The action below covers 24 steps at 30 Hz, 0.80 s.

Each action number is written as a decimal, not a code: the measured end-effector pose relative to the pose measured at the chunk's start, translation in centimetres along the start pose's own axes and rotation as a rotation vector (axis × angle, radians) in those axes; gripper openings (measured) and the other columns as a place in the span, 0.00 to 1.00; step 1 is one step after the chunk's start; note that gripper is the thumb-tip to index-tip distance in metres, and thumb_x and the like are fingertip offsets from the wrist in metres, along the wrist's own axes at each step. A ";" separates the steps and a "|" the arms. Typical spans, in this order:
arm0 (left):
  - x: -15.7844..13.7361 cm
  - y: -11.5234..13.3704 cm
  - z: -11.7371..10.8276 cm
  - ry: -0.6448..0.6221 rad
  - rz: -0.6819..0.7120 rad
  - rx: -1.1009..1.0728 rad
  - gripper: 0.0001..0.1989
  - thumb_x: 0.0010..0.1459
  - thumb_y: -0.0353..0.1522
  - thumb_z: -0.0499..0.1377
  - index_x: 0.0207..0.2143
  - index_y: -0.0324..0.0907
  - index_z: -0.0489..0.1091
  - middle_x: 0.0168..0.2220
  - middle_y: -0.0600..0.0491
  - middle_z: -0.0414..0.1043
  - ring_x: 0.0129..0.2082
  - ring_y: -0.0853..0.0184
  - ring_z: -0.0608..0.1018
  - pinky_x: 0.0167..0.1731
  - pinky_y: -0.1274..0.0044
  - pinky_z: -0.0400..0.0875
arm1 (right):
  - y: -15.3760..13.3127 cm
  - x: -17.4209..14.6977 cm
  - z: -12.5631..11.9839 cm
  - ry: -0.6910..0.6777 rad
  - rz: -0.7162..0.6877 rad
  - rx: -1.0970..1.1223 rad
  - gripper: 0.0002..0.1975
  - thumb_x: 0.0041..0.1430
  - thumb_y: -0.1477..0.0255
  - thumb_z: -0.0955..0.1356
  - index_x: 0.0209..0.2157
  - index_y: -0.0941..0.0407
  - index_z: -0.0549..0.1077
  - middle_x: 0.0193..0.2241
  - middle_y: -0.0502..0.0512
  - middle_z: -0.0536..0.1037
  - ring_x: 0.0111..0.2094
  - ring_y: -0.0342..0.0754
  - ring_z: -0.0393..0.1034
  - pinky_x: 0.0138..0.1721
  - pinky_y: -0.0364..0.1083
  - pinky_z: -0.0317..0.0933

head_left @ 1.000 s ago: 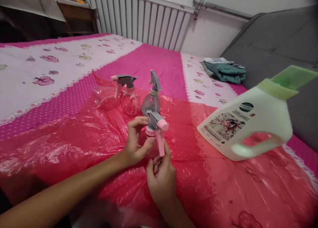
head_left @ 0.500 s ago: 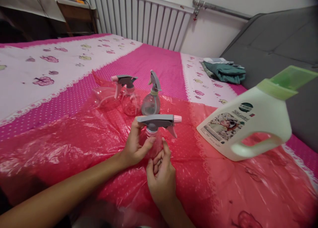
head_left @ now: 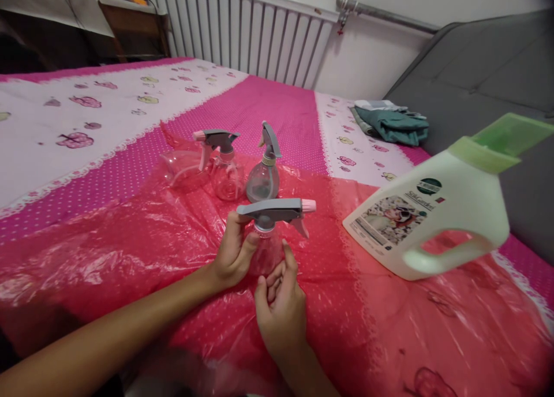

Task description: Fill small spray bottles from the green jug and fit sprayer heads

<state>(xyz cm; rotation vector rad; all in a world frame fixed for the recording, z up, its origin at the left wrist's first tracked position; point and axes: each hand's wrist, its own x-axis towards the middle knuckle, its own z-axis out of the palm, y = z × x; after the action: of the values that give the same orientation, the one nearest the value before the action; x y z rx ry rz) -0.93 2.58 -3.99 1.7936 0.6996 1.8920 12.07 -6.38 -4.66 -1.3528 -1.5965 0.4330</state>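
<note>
While grasping the near sprayer [head_left: 266,257] upright, left of the jug [head_left: 381,209], between thumb and fingers of the left hand [head_left: 231,255], points the nozzle [head_left: 309,205] towards the jug and cups the right hand [head_left: 283,310] with curled fingers at the lower side; cannot tell if gripping. Has, farther back on the jug's left, a pink sprayer [head_left: 227,180] and a grey sprayer [head_left: 263,180], plus clothes [head_left: 396,124] behind the jug and red sheet [head_left: 108,258] beneath it.

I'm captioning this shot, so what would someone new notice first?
Probably the pale jug with a green cap, on the right. Near the center, the left hand holds a clear spray bottle with a gray-and-pink head, the right hand beside it. Shiny red plastic sheeting spreads underneath.
</note>
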 end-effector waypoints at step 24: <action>1.6 1.2 0.0 -0.161 -0.069 0.005 0.15 0.74 0.41 0.59 0.59 0.47 0.69 0.50 0.46 0.75 0.47 0.61 0.79 0.49 0.68 0.75 | 0.0 0.1 0.0 0.010 -0.052 -0.034 0.37 0.66 0.77 0.63 0.74 0.56 0.54 0.26 0.43 0.75 0.19 0.42 0.69 0.21 0.40 0.64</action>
<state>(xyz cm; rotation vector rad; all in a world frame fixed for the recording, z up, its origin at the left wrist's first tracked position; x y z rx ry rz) -1.02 2.67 -2.05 1.8760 0.6995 1.6814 12.07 -6.31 -4.61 -1.3341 -1.6335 0.3682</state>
